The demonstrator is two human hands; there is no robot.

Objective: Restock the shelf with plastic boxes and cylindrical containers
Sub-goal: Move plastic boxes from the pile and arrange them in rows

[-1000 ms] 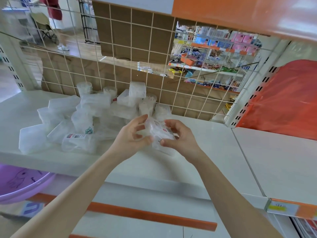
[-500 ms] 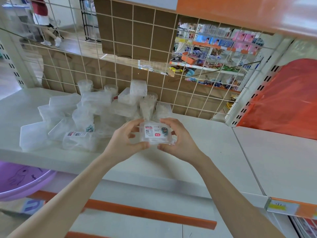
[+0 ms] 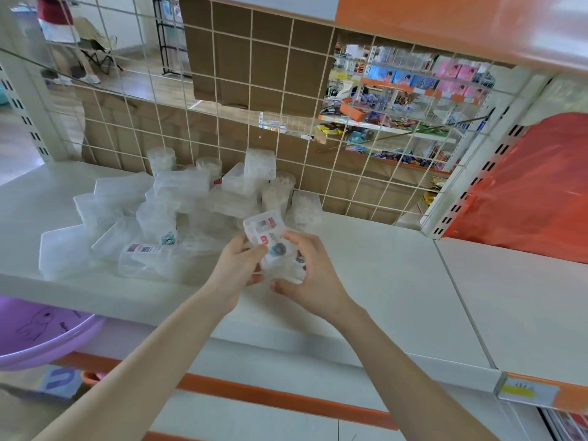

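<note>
A: Where's the small clear plastic box with stickers?
B: Above the white shelf, pinched in the fingers of the left hand and right hand.
A: Trouble?
B: It's slippery. It may drop and bump the heap of clear tubs.

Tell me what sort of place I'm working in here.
Most likely a retail shop: a white shelf with a yellow price label, a wire grid back, and stocked product racks beyond it.

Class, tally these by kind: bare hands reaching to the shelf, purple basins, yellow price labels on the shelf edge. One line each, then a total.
Hands: 2, the left hand and the right hand
Purple basin: 1
Yellow price label: 1
Total: 4
</note>
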